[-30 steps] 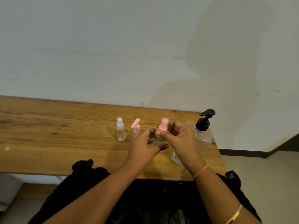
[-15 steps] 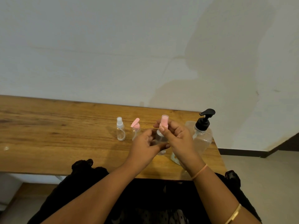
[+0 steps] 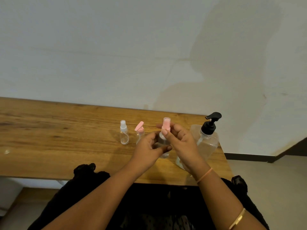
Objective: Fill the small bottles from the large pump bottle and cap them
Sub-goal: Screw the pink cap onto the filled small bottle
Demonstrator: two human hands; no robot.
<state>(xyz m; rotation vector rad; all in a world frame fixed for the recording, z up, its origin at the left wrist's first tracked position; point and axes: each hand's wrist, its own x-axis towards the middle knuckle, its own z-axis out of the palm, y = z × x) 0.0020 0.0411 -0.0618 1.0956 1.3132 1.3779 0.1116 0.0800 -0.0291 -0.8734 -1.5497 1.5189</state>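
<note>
Wooden table (image 3: 49, 146) against white wall (image 3: 149, 47): left hand (image 3: 147, 151) grips small clear bottle (image 3: 162, 141); right hand (image 3: 184, 143) pinches its pink cap (image 3: 166, 124), beside pump bottle (image 3: 208, 141).

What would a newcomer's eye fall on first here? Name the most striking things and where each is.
First, the hands over the wooden table: the left hand holds a small clear bottle while the right hand pinches its pink cap. Right of them stands the large pump bottle; left of them, a white-capped bottle and a pink-lidded bottle stand side by side.
</note>
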